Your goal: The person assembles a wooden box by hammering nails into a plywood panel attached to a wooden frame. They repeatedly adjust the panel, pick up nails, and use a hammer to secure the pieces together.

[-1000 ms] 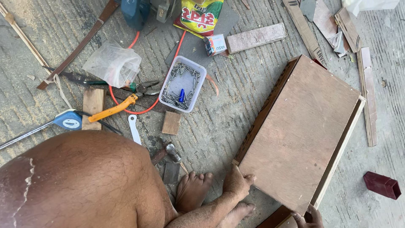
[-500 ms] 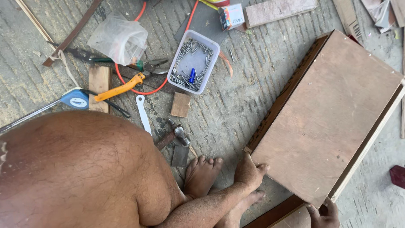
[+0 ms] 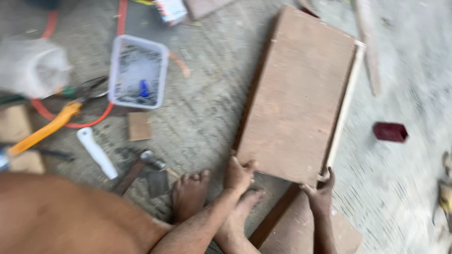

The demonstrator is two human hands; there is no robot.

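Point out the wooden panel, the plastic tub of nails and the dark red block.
wooden panel (image 3: 299, 96), head view, middle of its flat brown face
plastic tub of nails (image 3: 138, 71), head view, centre of the tub's inside
dark red block (image 3: 390, 132), head view, middle of its top face

Single head-worn view, looking steeply down from above, fairly near, over concrete floor (image 3: 202, 127), blurred

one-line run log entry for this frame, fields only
left hand: grips near-left corner of wooden panel | right hand: grips near-right corner | panel: flat on concrete floor
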